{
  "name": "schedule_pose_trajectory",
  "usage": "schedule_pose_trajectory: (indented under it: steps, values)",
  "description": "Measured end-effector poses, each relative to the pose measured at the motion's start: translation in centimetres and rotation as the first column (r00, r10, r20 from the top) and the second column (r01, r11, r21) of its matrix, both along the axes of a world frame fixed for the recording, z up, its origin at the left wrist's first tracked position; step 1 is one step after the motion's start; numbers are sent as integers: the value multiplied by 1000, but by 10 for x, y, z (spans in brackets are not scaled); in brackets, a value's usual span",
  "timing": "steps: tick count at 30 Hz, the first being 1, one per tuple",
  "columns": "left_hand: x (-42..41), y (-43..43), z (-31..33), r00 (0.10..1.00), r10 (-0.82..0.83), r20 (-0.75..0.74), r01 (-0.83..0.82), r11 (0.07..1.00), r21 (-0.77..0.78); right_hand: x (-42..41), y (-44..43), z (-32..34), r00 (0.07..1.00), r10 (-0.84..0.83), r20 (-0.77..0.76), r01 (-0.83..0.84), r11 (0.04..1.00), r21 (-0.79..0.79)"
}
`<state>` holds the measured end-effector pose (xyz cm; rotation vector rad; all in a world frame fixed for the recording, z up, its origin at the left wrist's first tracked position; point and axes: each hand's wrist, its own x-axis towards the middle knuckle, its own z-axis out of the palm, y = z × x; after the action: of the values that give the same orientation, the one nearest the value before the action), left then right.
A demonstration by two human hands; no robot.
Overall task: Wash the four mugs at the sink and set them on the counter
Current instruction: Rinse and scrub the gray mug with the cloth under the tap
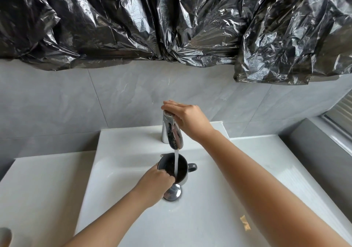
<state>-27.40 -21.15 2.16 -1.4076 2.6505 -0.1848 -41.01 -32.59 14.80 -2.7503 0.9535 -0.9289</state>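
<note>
Left grip [161, 180] clasps the near rim of a dark mug [182, 165], holding it mouth-up inside the white sink [133, 151], just above the chrome drain stopper [174, 192], with its handle pointing right. Right grip [188, 121] pinches the faucet lever [168, 114], fingers on top and thumb at its edge, while a thin water stream [176, 163] falls from the spout into the mug. White surface [38, 189] flanks the sink.

Nothing legible shows anywhere: no text, label, brand or number can be read. A small yellowish mark [245, 223] lies on the white sink [133, 218] toward its near right side. It is too blurred to tell whether it carries any letters.
</note>
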Motion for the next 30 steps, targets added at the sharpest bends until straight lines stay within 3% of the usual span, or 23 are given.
schedule_pose_trajectory:
  steps: [8,14,17,20,22,24,26,28,30]
  values:
    - [2,0,4,1000,-8,-14,8,1000,11,-16,-30,-1,984,149,99,-163,974,155]
    - [3,0,5,999,-19,-34,20,1000,15,-24,-32,9,975,138,177,-193,915,353]
    - [3,1,8,999,-17,-33,18,1000,23,-21,-28,14,987,71,142,-127,891,437]
    - [3,-3,8,999,20,-51,-18,1000,25,-38,-11,-8,972,-166,168,54,848,527]
    - [1,-3,9,995,56,-78,-53,998,32,-58,15,-36,875,-381,301,84,730,679]
    - [-4,-3,11,995,56,-79,-53,998,37,-71,51,-69,791,-533,300,-24,463,886]
    - [-9,-5,10,995,43,-89,-40,999,33,-74,84,-96,804,-549,227,-147,186,972]
    - [-17,-8,4,994,35,-108,-34,999,6,-71,99,-115,806,-531,263,-259,83,962]
    - [-24,-6,4,996,19,-87,-17,999,31,-67,102,-120,769,-559,310,-319,84,944]
